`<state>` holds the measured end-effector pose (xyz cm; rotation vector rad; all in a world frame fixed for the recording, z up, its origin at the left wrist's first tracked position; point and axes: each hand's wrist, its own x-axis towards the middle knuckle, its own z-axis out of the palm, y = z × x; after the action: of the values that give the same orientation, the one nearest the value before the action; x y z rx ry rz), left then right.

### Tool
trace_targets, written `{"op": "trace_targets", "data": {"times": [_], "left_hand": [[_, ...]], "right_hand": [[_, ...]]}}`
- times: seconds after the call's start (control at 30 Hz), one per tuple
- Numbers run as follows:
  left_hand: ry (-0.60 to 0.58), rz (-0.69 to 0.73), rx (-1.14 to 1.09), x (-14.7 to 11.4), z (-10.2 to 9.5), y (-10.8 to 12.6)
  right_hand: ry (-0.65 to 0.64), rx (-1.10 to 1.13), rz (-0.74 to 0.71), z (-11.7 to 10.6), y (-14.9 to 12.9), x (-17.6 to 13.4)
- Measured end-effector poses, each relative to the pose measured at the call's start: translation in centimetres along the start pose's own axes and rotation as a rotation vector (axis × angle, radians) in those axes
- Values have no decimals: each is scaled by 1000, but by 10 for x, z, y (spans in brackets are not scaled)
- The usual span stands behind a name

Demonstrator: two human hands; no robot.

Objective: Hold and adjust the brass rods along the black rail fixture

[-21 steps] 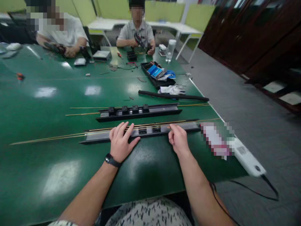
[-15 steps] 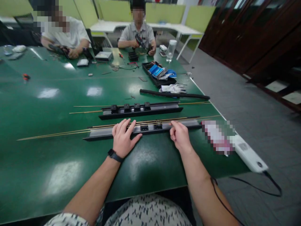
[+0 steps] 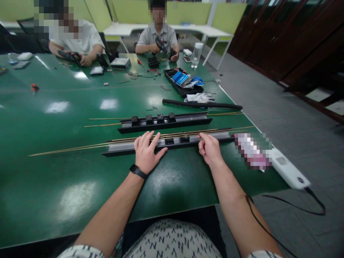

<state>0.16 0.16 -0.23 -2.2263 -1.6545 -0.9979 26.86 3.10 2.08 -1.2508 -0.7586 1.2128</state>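
Observation:
My left hand (image 3: pixel 147 152) lies with fingers spread over the near black channel (image 3: pixel 118 147), its fingertips on thin brass-coloured rods (image 3: pixel 72 147) that run lengthwise along it. Farther right, my right hand (image 3: pixel 210 147) has its index finger stretched to the rods and its other fingers curled. Whether it pinches a rod is hidden. Between the hands, small black blocks (image 3: pixel 185 137) sit in the channel's silvery inside. Beyond lies a second black channel (image 3: pixel 166 125) with several black blocks and more thin rods sticking out at both ends.
Behind the channels are a black strip (image 3: pixel 201 104), white gloves (image 3: pixel 200 97) and a black tray (image 3: pixel 178 87) of blue items. A white power strip (image 3: pixel 288 168) lies along the right edge beside a blurred packet (image 3: pixel 251 152). Across the green table (image 3: pixel 80 193) two people handle tools.
The whole view has shifted slightly, so things sit a little farther right and higher. Both hands stay in about the same places on the near channel.

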Motion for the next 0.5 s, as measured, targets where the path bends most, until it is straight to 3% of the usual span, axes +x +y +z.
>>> {"op": "trace_targets", "data": {"times": [0.5], "left_hand": [[-28,-37,-26,2,-5,6]], "right_hand": [[-29,-3,-20,-8,4,1]]}}
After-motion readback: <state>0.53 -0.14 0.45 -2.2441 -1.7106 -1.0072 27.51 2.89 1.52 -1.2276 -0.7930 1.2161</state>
